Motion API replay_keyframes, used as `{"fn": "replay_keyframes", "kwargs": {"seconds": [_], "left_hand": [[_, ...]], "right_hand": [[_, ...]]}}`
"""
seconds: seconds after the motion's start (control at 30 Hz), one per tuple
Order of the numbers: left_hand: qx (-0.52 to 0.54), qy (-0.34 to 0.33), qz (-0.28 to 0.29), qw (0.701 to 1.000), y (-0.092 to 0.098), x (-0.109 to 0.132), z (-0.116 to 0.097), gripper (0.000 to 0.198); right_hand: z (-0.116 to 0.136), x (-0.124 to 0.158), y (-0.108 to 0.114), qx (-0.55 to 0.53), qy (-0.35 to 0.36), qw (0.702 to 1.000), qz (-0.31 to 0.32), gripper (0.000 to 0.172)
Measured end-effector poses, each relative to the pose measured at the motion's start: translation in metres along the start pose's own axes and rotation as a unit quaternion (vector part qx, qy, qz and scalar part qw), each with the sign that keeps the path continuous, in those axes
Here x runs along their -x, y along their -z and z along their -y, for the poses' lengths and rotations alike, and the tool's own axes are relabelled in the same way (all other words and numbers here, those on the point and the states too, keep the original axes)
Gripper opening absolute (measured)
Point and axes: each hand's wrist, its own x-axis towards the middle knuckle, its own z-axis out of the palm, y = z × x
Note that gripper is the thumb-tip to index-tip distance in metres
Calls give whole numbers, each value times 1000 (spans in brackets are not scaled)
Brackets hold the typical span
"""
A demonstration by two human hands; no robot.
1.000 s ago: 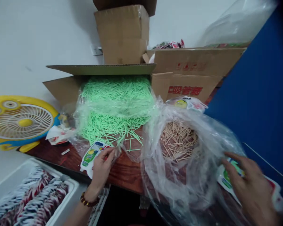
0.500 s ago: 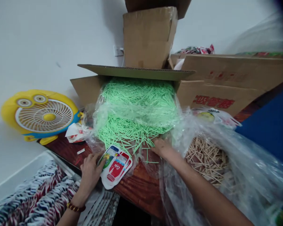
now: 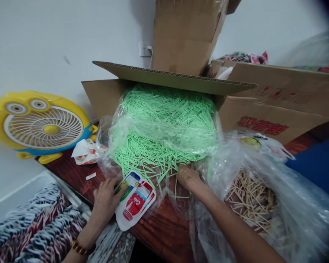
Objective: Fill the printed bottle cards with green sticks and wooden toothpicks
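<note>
Green sticks (image 3: 142, 149): touched at near edge with right hand (image 3: 188, 177), fingertips hidden; could not tell whether gripping. Rested left hand (image 3: 106, 197) on printed packets (image 3: 135, 204), fingers loosely spread, apparently against sliding. Had tan sticks (image 3: 249, 201) rightward of right hand.

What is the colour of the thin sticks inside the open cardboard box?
The thin sticks are light green, seen in the head view.
</note>
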Motion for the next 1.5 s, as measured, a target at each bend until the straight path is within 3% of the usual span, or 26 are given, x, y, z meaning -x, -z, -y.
{"fn": "replay_keyframes", "kwargs": {"seconds": [0.1,0.23,0.4,0.63,0.87,1.03,1.17,1.4,1.5], "left_hand": [[6,3,9,1000,-2,0,1,32],[16,-2,-1,1000,-7,0,4,33],[44,-2,-15,999,-10,-2,4,30],[89,-4,-18,996,-12,-4,7,25],[175,-2,-14,984,-7,-5,7,26],[248,31,-8,968,1,-5,10,15],[366,63,-1,928,5,-5,13,19],[598,156,101,779,24,2,-1,41],[627,168,111,753,30,7,-9,41]], "right_hand": [[-12,-1,3,-17,17,1000,4,27],[-17,-4,10,-43,91,995,-9,21],[14,-19,20,-29,149,986,-72,23],[56,-38,29,68,197,968,-137,24],[70,-51,18,123,204,955,-176,25],[67,-49,18,122,217,951,-183,26],[61,-43,18,84,219,956,-180,25],[42,-36,23,-72,199,966,-147,20],[30,-34,22,-166,170,964,-119,23]]}}
